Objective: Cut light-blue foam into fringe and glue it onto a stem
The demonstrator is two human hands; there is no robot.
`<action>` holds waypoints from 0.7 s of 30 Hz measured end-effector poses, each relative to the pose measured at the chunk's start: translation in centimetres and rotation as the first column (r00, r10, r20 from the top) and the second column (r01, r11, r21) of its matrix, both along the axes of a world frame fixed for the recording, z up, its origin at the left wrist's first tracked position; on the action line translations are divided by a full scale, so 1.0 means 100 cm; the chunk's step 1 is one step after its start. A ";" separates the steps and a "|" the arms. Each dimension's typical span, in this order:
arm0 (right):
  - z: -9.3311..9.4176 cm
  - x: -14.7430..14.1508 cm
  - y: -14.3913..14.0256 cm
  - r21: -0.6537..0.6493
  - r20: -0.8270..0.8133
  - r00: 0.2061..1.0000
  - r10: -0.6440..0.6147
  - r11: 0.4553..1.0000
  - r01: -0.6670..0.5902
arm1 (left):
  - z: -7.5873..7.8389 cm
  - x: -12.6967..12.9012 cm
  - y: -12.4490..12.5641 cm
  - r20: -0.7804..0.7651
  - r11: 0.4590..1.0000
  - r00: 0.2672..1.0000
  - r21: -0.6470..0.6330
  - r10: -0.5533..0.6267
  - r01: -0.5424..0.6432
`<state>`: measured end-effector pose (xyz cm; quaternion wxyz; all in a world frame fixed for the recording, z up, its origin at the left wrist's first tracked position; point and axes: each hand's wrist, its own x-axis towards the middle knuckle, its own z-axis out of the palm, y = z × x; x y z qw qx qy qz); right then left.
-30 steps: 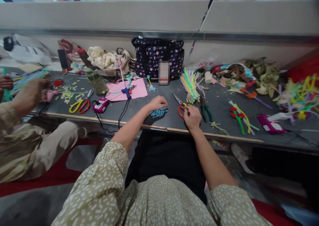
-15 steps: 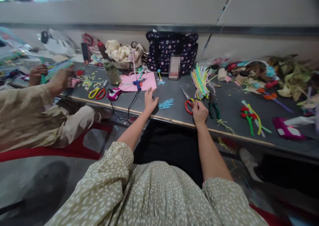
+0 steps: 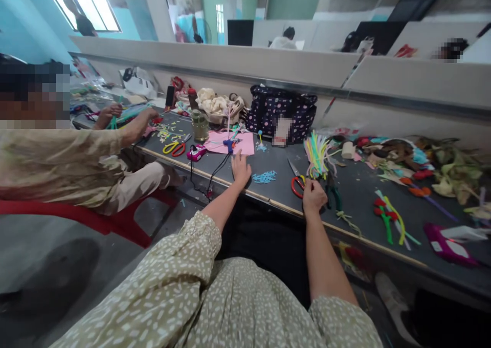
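My left hand [image 3: 241, 171] lies on the dark table with its fingers spread, holding nothing. Right beside it is a small heap of short blue pieces [image 3: 264, 177]. My right hand [image 3: 314, 197] rests at the table edge with its fingers curled in. Its fingertips are by the handles of the red-and-yellow scissors [image 3: 297, 185], whose blades point away from me. Whether the fingers hold anything is hidden. Green-handled pliers [image 3: 336, 197] lie just right of this hand. Behind it stands a bundle of pastel fuzzy stems [image 3: 316, 156].
A blue glue gun [image 3: 230, 145] lies on a pink sheet [image 3: 247, 142], its cord hanging over the edge. A dotted bag [image 3: 264, 112] and a jar [image 3: 200, 127] stand behind. Red-and-green stems [image 3: 387, 217] and a purple device [image 3: 447, 245] are at right. A co-worker [image 3: 57, 158] sits left.
The head view has tilted up, so the table sits lower and people beyond the partition appear. Both my hands stay at nearly the same places on the table.
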<state>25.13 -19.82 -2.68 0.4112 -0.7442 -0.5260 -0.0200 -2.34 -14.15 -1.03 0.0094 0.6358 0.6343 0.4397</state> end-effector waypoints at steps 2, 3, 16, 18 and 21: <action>0.000 0.000 0.000 0.020 0.019 1.000 -0.011 1.000 0.010 | -0.001 0.000 0.001 0.005 1.000 1.000 -0.004 0.013 -0.013; 0.001 0.000 0.001 0.032 0.028 0.999 -0.017 0.999 0.016 | -0.002 0.000 0.002 0.009 1.000 1.000 -0.015 0.012 -0.012; -0.006 0.004 0.005 0.045 0.046 0.999 -0.013 0.999 0.011 | 0.000 -0.002 -0.002 0.059 0.998 0.998 -0.061 -0.012 0.016; -0.008 0.005 0.007 0.042 0.041 0.999 -0.019 0.999 0.018 | 0.000 -0.002 -0.001 0.088 0.997 0.996 -0.078 -0.002 0.008; -0.009 0.005 0.008 0.035 0.030 0.999 -0.034 0.999 0.033 | -0.001 -0.005 0.001 0.116 0.996 0.993 -0.094 0.018 -0.008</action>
